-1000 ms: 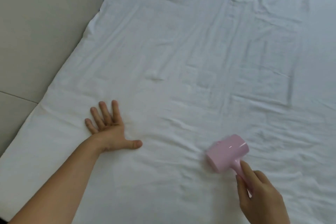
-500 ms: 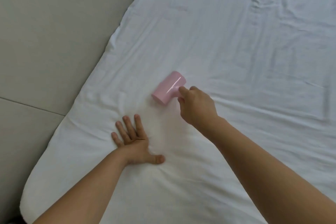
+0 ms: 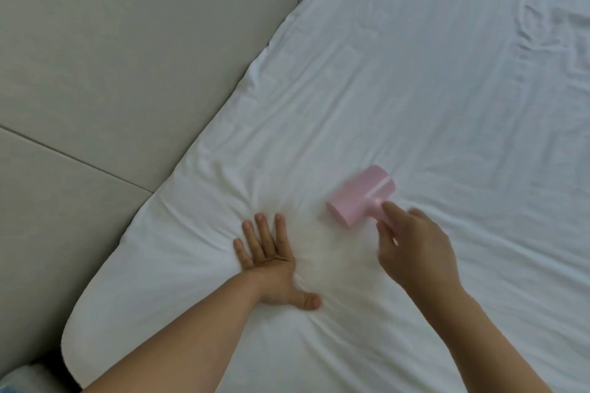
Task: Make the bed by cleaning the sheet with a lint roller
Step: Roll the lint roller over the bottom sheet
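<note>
Hands work a white fitted sheet (image 3: 415, 89) near the mattress corner: the left hand (image 3: 271, 260) presses flat with fingers spread, pinning the fabric, while the right hand (image 3: 415, 249) grips the handle of a pink lint roller (image 3: 359, 196) lying on the sheet. Short, firm strokes away from the pinned spot should prevent bunching. Grey padded wall panels (image 3: 127, 73) border the left edge; open sheet lies rightward.
</note>
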Tool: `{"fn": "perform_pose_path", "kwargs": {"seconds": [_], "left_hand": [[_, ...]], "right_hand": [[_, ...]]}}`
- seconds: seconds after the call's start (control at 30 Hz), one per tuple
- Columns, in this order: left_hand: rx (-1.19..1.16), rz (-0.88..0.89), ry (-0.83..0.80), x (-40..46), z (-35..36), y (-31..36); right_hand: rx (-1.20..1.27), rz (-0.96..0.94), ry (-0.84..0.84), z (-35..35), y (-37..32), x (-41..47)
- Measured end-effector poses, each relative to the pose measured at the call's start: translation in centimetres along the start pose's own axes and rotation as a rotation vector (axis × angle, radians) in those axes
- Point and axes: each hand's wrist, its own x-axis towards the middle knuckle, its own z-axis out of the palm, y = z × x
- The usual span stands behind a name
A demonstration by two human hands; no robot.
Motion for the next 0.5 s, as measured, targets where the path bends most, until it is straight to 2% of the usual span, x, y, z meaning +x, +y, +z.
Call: {"fn": "perform_pose_path", "kwargs": {"seconds": [0.13,0.2,0.37,0.5], "left_hand": [[0.004,-0.011,-0.016,0.5,0.0,0.0],[0.007,-0.008,-0.026,0.6,-0.1,0.0],[-0.007,-0.020,-0.037,1.0,-0.1,0.0],[-0.008,-0.017,-0.051,1.2,0.0,0.1]], "right_hand": [[-0.021,0.164,-0.080,-2.2,3.0,-5.5],[-0.018,0.182,-0.098,-2.1,2.9,-5.7],[-0.009,-0.033,0.024,1.0,-1.1,2.3],[0.015,-0.169,0.005,3.7,-7.1,13.5]]}}
